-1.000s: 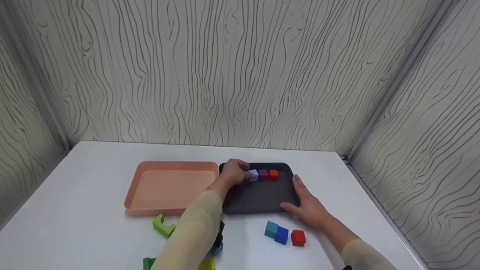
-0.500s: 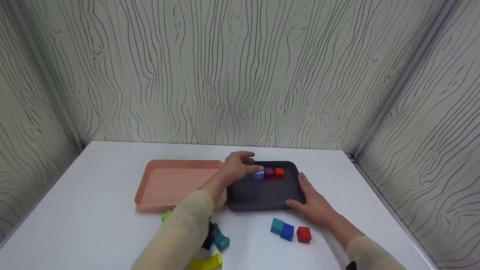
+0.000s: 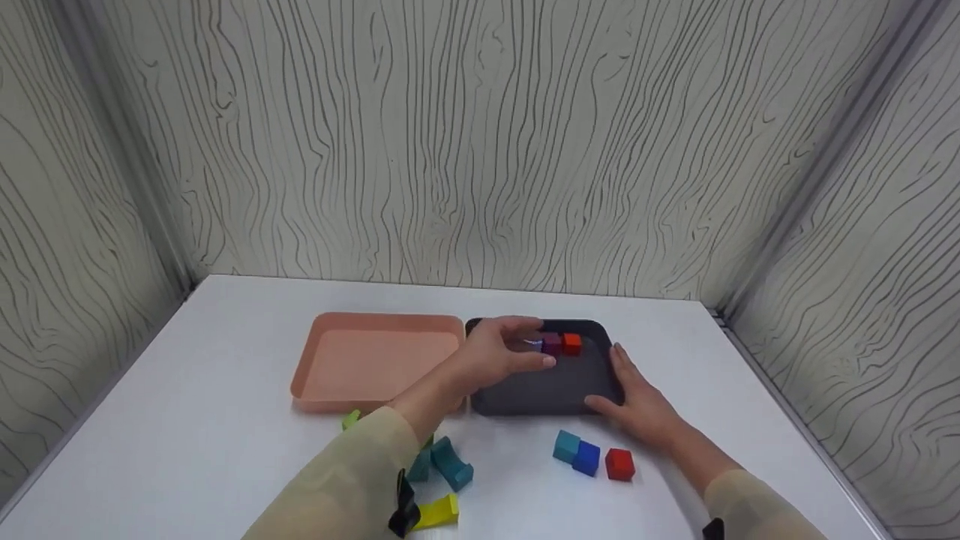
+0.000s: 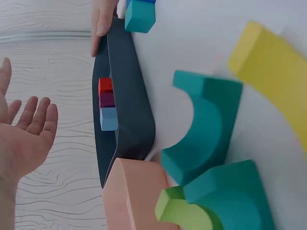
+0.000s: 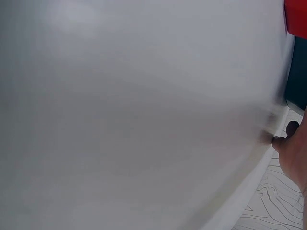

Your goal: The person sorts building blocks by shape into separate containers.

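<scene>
Over the dark tray (image 3: pixel 525 397) hovers my left hand (image 3: pixel 487 356), its fingers loosely extended and holding nothing; the left wrist view shows the bare palm. Inside the tray, along its far side, a light blue cube (image 4: pixel 109 119), a purple cube (image 3: pixel 551 343) and a red cube (image 3: pixel 571 344) stand in a row. In the head view my left hand hides most of the light blue one. My right hand (image 3: pixel 646 411) rests against the tray's right edge, fingers along the side and thumb at the near corner.
Left of the dark tray lies a pink tray (image 3: pixel 375 367). Nearer me are a teal cube (image 3: pixel 567 445), a blue cube (image 3: pixel 586 458) and another red cube (image 3: pixel 620 465). Teal arch blocks (image 3: pixel 452 465), a yellow arch block (image 3: pixel 439 512) and a light green arch block (image 4: pixel 184 211) lie near my left forearm.
My left hand has come off the light blue cube and moved slightly nearer me, its fingers spreading. The right hand stays at the tray edge. The head view has shifted left.
</scene>
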Motion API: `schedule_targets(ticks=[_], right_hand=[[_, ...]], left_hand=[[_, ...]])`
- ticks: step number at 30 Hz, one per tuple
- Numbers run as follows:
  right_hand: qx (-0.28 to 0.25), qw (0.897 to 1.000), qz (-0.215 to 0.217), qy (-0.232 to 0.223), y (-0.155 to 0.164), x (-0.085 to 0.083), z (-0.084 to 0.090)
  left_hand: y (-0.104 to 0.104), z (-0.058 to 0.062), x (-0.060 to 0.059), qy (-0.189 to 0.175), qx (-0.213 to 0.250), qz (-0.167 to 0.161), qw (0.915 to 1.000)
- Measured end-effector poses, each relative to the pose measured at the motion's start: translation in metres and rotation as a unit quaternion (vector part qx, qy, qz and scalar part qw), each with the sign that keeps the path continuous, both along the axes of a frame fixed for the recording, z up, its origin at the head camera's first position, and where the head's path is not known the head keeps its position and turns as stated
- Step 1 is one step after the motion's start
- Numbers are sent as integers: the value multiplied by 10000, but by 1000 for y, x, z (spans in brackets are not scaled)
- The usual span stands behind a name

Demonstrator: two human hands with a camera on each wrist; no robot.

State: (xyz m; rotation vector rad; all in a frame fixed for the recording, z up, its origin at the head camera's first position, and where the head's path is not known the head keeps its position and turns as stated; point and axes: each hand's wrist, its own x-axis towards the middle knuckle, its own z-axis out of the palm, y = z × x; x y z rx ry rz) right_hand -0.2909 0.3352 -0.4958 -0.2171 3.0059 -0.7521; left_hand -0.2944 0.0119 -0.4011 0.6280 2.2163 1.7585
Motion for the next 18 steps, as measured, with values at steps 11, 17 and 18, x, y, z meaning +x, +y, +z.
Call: schedule_targets(ticks=[11, 17, 18], right_hand=[[35, 10000, -37, -70, 1, -3, -4], [24, 10000, -10, -53, 1, -3, -2], [37, 10000, -5, -43, 1, -2, -2]], left_hand=[[0, -18, 33, -93, -246, -210, 9994], [1, -33, 44, -266, -306, -284, 9988], [2, -35, 44, -314, -289, -320, 9986]])
